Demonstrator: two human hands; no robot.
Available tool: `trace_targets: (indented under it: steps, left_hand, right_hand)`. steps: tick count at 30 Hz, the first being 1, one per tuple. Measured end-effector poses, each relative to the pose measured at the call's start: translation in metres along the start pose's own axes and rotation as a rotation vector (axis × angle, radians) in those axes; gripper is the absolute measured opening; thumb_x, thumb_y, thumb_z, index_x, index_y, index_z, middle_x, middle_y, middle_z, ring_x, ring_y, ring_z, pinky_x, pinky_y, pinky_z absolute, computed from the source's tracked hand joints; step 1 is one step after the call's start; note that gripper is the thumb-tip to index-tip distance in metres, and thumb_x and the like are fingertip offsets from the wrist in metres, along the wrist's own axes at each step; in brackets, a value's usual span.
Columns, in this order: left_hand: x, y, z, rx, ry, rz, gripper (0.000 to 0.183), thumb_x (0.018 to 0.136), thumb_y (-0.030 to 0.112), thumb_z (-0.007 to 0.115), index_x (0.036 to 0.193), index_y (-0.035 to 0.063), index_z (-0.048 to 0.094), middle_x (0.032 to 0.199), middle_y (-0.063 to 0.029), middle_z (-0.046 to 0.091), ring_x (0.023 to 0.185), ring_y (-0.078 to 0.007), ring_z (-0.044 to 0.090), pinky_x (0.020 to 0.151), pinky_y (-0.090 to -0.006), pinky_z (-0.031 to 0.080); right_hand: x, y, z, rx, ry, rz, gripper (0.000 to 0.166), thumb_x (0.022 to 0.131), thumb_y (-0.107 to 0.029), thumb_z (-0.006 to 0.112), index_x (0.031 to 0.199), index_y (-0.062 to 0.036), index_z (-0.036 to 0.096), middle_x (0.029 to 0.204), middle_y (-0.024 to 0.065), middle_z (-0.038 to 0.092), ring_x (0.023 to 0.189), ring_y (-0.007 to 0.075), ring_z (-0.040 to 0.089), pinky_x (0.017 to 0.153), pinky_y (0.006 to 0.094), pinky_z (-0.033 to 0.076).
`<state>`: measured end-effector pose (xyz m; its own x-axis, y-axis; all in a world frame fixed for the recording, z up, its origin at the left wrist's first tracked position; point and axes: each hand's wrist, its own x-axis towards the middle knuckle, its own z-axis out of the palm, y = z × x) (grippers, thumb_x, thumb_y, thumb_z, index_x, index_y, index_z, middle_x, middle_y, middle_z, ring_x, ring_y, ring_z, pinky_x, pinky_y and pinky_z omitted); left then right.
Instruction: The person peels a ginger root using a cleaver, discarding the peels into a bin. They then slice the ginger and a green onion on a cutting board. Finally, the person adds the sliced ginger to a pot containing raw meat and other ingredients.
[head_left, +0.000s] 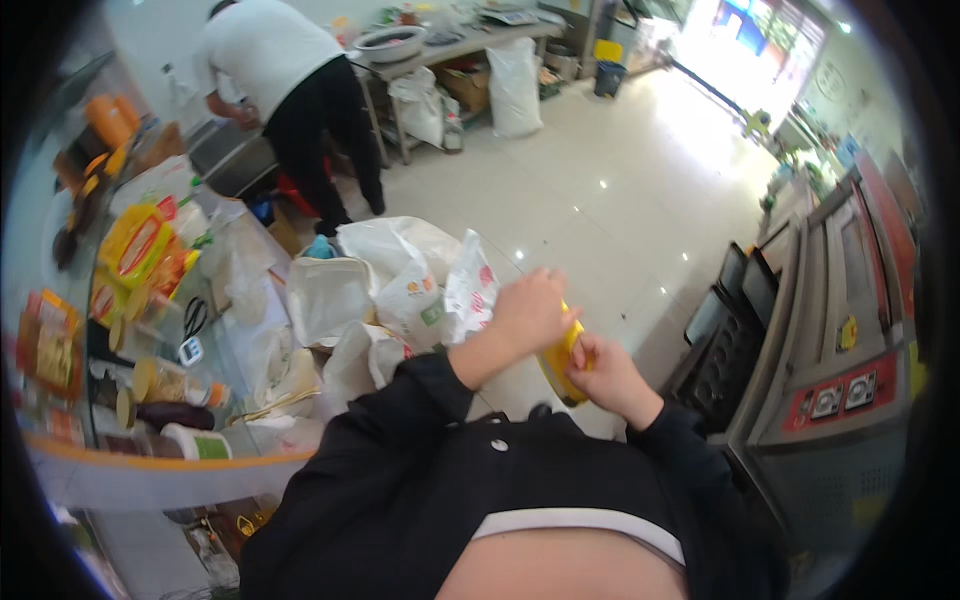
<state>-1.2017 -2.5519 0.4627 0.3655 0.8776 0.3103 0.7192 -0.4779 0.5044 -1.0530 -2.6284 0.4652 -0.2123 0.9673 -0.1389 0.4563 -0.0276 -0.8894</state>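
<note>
A yellow object (556, 365), perhaps a plastic packet or container, is held upright before my body. My right hand (600, 365) grips its right side, with thumb and fingers pressed together near its upper part. Above its top is my left hand (534, 307), back upward and blurred; whether its fingers hold the top is unclear. Just left of my left hand stands a white plastic bag with pink print (471, 292). Further left are an open white bag-lined container (330, 300) and a white bag with orange and green print (409, 300).
A glass-topped counter (232, 360) at left holds jars, packets and a digital thermometer (191, 350). At right stands a metal deck oven (810, 330) beside black baking trays (720, 337). A person in white (277, 52) bends over a sink (232, 157). A steel table (465, 49) stands behind.
</note>
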Motion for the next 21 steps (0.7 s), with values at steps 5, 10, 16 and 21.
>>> trace_targets:
  steps: [5,10,16,21]
  left_hand:
    - [0.066,-0.012,0.004,0.087,-0.305,-0.104,0.047,0.075,0.046,0.066,0.088,0.0010,0.056,0.093,-0.0187,0.062,0.087,-0.0348,0.061,0.070,-0.0411,0.049]
    - [0.140,-0.004,0.024,-0.099,-0.448,-0.294,0.046,0.075,0.035,0.065,0.094,-0.0031,0.048,0.085,-0.0223,0.058,0.081,-0.0302,0.061,0.068,-0.0376,0.049]
    - [0.219,0.013,0.083,-0.252,-0.313,-0.317,0.044,0.071,0.017,0.064,0.102,-0.0040,0.040,0.096,-0.0259,0.052,0.087,-0.0357,0.058,0.075,-0.0387,0.048]
    - [0.296,0.033,0.111,-0.258,-0.438,-0.114,0.041,0.074,0.006,0.058,0.108,-0.0013,0.037,0.104,-0.0244,0.047,0.093,-0.0343,0.054,0.079,-0.0375,0.046]
  right_hand:
    - [0.044,0.013,-0.052,-0.156,0.074,-0.166,0.018,0.071,0.003,0.059,0.068,-0.0049,0.043,0.064,0.0101,0.051,0.059,0.0217,0.050,0.054,0.0321,0.042]
    - [0.097,0.046,-0.108,-0.235,0.155,-0.340,0.014,0.068,0.006,0.056,0.068,-0.0059,0.047,0.066,0.0112,0.054,0.060,0.0301,0.053,0.053,0.0361,0.043]
    - [0.158,0.091,-0.191,-0.280,0.226,-0.578,0.021,0.065,0.009,0.058,0.067,-0.0048,0.042,0.065,0.0101,0.050,0.057,0.0292,0.050,0.050,0.0350,0.040]
    - [0.205,0.122,-0.272,-0.302,0.256,-0.657,0.016,0.066,0.005,0.059,0.069,-0.0051,0.046,0.066,0.0106,0.052,0.058,0.0321,0.053,0.050,0.0381,0.043]
